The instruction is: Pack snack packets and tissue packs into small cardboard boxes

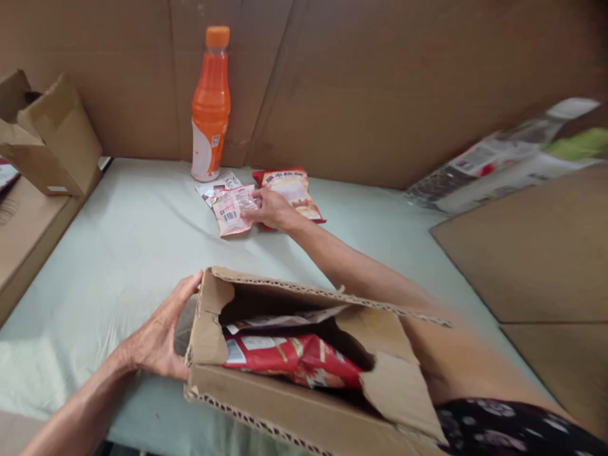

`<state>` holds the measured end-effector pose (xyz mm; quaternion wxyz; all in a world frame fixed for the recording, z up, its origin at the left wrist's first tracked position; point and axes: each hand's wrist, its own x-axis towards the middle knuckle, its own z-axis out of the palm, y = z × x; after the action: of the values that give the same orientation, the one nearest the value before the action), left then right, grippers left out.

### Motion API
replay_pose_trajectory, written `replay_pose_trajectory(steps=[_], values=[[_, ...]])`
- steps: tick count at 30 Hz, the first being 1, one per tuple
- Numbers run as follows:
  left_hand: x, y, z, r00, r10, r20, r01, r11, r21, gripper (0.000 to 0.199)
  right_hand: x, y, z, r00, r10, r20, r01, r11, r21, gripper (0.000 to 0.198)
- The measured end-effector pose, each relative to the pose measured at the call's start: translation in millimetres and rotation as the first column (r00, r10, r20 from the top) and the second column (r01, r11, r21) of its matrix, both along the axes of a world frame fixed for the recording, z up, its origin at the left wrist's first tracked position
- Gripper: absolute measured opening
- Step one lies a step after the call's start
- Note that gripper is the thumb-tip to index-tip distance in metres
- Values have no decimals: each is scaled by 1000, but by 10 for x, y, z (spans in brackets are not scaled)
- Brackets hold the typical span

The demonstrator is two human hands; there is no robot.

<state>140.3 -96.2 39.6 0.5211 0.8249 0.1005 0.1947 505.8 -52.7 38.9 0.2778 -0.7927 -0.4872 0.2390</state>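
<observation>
My left hand (164, 335) grips the left end of an open cardboard box (304, 405), thumb and fingers spread around its corners. Inside the box lie a red snack packet (294, 360) and a paler packet (289, 318) behind it. Beyond the box, my right hand (270, 210) pinches the right edge of a small pink packet (232, 210) with a barcode. Partly under that packet is a white and dark packet (228, 182). A red and cream packet (292, 189) lies just behind my right hand, partly covered by it.
An orange drink bottle (211, 107) stands upright against the cardboard back wall (380, 88). At the left, another open carton (71, 136) sits on a cardboard surface. Blurred bottles (508, 155) lean at the right, behind a cardboard panel (532, 247). A pale green cloth (137, 240) covers the table.
</observation>
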Motion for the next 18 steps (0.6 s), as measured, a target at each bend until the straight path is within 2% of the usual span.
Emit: replay_pose_trajectory(steps=[4, 7, 9, 12, 14, 18], values=[[42, 16, 13, 998, -30, 52, 29, 999, 15, 115, -76, -232, -7, 996, 62, -68, -56, 995, 80, 56], [50, 5, 24, 998, -29, 57, 29, 999, 16, 115, -249, -333, -16, 978, 166, -124, -143, 973, 179, 57], [48, -4, 25, 998, -32, 61, 31, 999, 24, 116, -382, -357, -25, 958, 246, -147, -215, 956, 202, 55], [47, -12, 31, 997, -29, 68, 26, 999, 42, 115, -486, -343, -12, 939, 319, -130, -292, 937, 194, 37], [47, -16, 43, 997, -35, 67, 32, 999, 40, 113, -443, -298, 17, 949, 305, -84, -285, 939, 193, 25], [24, -24, 57, 999, -38, 37, 37, 999, 24, 111, -197, -77, 41, 985, 161, 57, -167, 976, 141, 22]])
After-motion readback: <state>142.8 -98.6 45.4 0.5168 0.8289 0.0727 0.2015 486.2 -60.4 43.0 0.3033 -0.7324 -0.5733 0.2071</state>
